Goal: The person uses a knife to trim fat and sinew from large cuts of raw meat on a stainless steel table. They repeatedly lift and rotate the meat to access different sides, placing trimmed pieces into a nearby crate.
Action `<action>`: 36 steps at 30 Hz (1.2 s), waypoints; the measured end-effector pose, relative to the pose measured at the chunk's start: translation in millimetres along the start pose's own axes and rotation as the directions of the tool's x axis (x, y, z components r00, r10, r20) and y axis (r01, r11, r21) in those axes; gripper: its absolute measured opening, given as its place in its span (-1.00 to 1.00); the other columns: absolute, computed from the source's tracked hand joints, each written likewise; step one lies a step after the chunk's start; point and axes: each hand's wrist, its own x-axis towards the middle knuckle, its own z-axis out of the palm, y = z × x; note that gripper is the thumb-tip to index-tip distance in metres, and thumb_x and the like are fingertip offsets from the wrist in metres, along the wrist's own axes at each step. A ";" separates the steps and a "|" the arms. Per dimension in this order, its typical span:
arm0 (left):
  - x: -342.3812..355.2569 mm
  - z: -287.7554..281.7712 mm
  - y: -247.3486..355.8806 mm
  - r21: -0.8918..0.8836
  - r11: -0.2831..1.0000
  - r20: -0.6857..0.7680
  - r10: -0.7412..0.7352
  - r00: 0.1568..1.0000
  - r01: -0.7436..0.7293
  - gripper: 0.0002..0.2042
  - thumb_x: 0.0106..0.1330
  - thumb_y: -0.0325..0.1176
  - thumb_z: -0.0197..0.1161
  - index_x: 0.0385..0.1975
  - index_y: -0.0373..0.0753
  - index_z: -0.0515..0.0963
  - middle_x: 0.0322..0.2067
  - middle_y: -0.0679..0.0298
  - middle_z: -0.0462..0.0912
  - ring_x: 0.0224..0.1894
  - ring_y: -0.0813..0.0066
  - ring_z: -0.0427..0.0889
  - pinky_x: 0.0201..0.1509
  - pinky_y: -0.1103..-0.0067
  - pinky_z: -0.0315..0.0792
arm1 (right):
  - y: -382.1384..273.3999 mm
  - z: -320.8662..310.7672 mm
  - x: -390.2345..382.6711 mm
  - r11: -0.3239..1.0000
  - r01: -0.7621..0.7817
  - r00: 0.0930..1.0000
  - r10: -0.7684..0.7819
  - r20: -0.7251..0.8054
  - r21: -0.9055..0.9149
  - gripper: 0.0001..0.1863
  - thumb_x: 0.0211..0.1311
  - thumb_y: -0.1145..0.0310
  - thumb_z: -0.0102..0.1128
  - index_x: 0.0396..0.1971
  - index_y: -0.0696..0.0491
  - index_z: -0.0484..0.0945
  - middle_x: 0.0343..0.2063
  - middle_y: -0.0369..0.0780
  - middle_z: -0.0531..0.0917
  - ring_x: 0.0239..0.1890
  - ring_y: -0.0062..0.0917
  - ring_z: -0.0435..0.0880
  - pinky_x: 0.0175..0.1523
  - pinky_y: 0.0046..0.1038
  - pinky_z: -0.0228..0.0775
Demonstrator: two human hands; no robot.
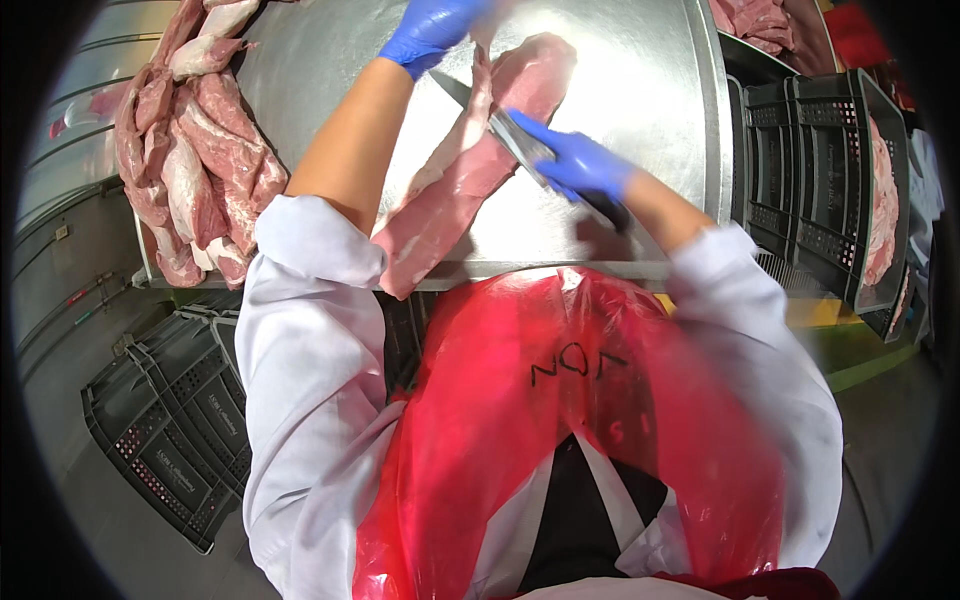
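Observation:
A long pale-pink piece of meat (445, 225) lies slantwise on the metal table, its near end by the front edge. My right hand (590, 165), in a blue glove, is closed round a knife (520, 145) with a dark handle. The blade crosses the meat; a dark pointed shape in line with it shows on the far side, seemingly its tip under a strip. My left hand (430, 35), also gloved in blue, is at the meat's far end. Its blurred fingers, partly cut off by the upper edge, seem to pull up a thin strip (481, 80) of the meat.
Several pieces of meat (205, 150) are heaped at the table's left edge. Black crates (800, 165) stand to the right, with meat in one. Another black crate (180, 430) is below on the left. More meat (755, 25) lies at the far right. The metal table (650, 110) has a raised rim.

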 end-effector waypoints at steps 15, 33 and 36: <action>-10.9 -32.2 28.6 0.077 0.987 -0.064 0.145 0.987 -0.140 -0.72 0.25 -0.18 0.24 -0.47 -0.32 0.59 -0.58 0.23 0.53 -0.48 0.44 0.45 -0.41 0.40 0.32 | -18.6 41.2 9.0 0.998 -0.065 0.998 0.065 -0.001 -0.006 -0.17 0.34 0.47 -0.04 0.55 -0.35 -0.05 -0.56 -0.25 0.57 -0.64 -0.60 0.53 -0.44 -0.51 0.53; -37.5 -135.2 66.5 -0.117 0.929 -0.117 0.339 0.933 -0.352 -0.78 0.30 -0.24 0.25 -0.50 -0.24 0.61 -0.58 0.36 0.56 -0.54 0.60 0.49 -0.48 0.60 0.28 | -40.9 119.8 16.9 0.994 -0.059 0.994 0.067 0.084 -0.093 -0.21 0.35 0.30 -0.03 0.56 -0.31 -0.05 -0.47 -0.16 0.58 -0.57 -0.44 0.58 -0.32 -0.36 0.55; -49.7 -141.2 85.0 -0.121 0.910 -0.140 0.380 0.914 -0.397 -0.84 0.27 -0.34 0.26 -0.48 -0.27 0.63 -0.57 0.37 0.57 -0.55 0.63 0.48 -0.49 0.63 0.28 | -44.1 134.9 65.8 1.000 -0.012 0.999 0.014 0.050 -0.027 -0.22 0.39 0.30 -0.02 0.55 -0.34 -0.07 -0.47 -0.16 0.58 -0.63 -0.51 0.54 -0.49 -0.40 0.49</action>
